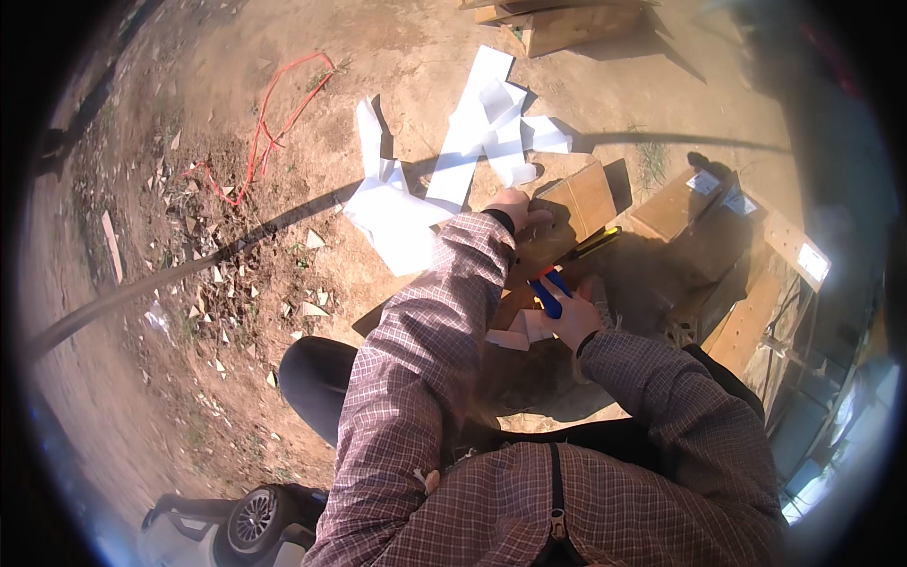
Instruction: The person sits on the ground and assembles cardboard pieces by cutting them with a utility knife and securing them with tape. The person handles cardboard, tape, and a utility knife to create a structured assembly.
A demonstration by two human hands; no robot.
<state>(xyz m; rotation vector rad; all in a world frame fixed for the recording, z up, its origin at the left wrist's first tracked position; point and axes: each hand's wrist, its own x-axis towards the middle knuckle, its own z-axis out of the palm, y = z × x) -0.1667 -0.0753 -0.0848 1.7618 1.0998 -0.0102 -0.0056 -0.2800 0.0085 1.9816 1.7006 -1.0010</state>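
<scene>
My left hand (511, 205) is closed, its fingers curled beside an open cardboard box (588, 198). What it grips, if anything, is hidden from above. Lower down, my right hand (574, 319) is wrapped round a hand tool with two blue handles (547, 299) and some red between them; its working end is hard to make out. Just above that hand lies a yellow and black tool (595, 244), long and narrow. Pale cut pieces (518, 333) sit below the blue handles. White sheets and strips (402, 227) are spread on the ground beyond my left forearm.
Flattened cardboard boxes (682, 203) lie at the right, with more cardboard (581, 30) at the far edge. An orange cord (253, 156) loops over the dirt at the left, above scattered pale triangular scraps (314, 240). A car wheel (255, 519) shows at lower left.
</scene>
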